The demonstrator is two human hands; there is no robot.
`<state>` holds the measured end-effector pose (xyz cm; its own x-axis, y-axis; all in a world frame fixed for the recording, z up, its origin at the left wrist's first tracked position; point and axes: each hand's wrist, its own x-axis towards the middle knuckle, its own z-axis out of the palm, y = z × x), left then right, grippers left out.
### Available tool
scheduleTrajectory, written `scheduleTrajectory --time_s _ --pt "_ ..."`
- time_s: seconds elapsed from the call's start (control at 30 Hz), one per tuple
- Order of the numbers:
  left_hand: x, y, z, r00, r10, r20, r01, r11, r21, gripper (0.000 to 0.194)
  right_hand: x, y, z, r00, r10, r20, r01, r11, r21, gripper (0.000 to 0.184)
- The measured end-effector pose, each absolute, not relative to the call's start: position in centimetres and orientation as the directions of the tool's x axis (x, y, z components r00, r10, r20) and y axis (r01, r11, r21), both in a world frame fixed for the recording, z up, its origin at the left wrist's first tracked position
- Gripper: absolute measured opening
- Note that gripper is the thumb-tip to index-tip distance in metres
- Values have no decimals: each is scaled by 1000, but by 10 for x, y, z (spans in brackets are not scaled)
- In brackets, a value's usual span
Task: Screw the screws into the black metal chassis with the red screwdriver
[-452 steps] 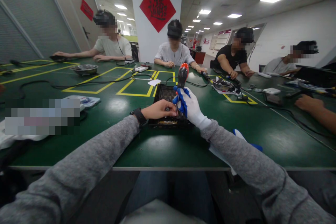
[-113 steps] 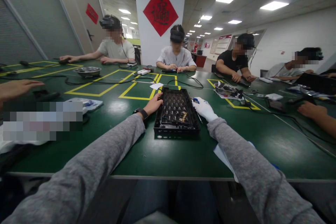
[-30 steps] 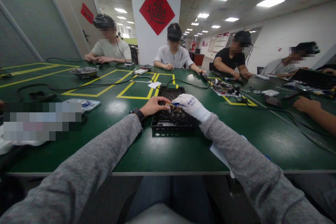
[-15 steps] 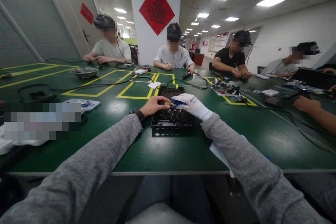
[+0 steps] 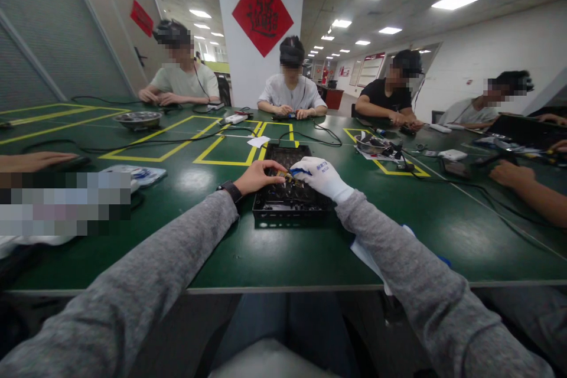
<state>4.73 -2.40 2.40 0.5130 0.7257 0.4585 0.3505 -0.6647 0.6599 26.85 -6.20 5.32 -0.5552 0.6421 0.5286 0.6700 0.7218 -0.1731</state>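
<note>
The gold part (image 5: 289, 178), lying in the black case (image 5: 290, 211) moments ago, is now between the 2 hands — the bare left hand (image 5: 258, 178) pinches one end with thumb and fingers; the gloved right hand (image 5: 322, 178) seems to pinch the other, fingertips partly hidden. So work centres on the part, over the case — whether touching, I cannot tell.

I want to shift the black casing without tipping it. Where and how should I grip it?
Probably by the left and right side walls of the black casing, a hand from each side, near the front corners. It lies flat, open side up, and its raised walls offer edges to pinch. The left hand and right hand meet over its middle, leaving the front corners exposed.
</note>
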Motion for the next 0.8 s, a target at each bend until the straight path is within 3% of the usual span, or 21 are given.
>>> scheduleTrajectory --time_s 0.07,0.13,0.23,0.3,0.47,0.6,0.8 --pt "47 -24 23 487 723 490 347 -675 652 41 264 -66 56 -495 682 537 680 690 -249 22" --pt "47 -22 20 411 735 539 369 -675 639 39 259 -71 59 -425 758 494 660 633 -404 22" --pt "45 -14 14 235 738 632 452 -659 601 36 251 -77 61 -418 855 307 568 510 -646 25" --pt "42 -8 9 137 740 658 524 -618 586 34 247 -82 61 -501 837 222 505 491 -710 27" --pt "39 6 0 42 867 496 609 -416 675 42 245 -88 60 -667 698 260 425 643 -637 28" --pt "42 7 -2 70 932 355 495 -342 799 42 244 -88 62 -759 554 343 354 792 -498 22" --pt "44 4 -3 95 933 348 434 -353 829 43 242 -89 62 -766 479 428 346 869 -355 15"
